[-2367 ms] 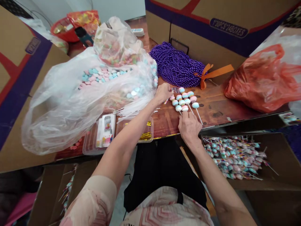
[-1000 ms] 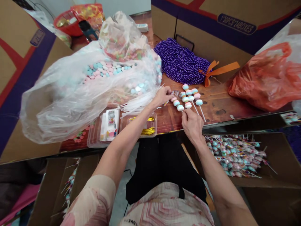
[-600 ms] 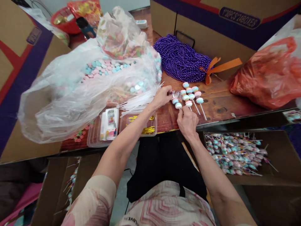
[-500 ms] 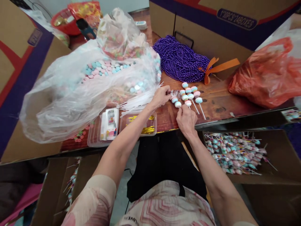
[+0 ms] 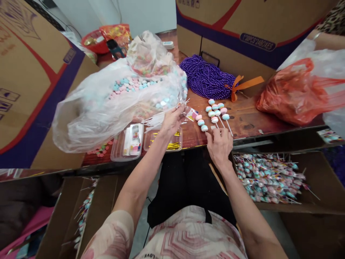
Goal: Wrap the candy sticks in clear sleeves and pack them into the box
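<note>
My left hand point(image 5: 172, 120) pinches a small clear printed plastic bag point(image 5: 191, 114) above the table's front edge. The bag reaches toward a candy lollipop point(image 5: 201, 122), a short row of pink, white and blue round candies. My right hand point(image 5: 220, 145) has its fingertips at the lower end of that lollipop; its stick is hidden there. Beyond my right fingers, several more candy lollipops point(image 5: 215, 112) lie unwrapped side by side, white sticks toward me. Thin white sticks point(image 5: 153, 121) are heaped behind my left wrist.
At left, a plastic tub point(image 5: 114, 153) holds printed bags beside another with gold twist ties point(image 5: 174, 145). Behind lie a big candy bag point(image 5: 81, 111), purple beads point(image 5: 207, 79) and cardboard boxes point(image 5: 229, 50). A red bag point(image 5: 285, 93) sits right; wrapped lollipops point(image 5: 269, 176) fill a box below.
My left hand has drawn back left and turned, with the plastic bag now apart from the other lollipops. The lollipop by my right hand shows more fully. The view has shifted.
</note>
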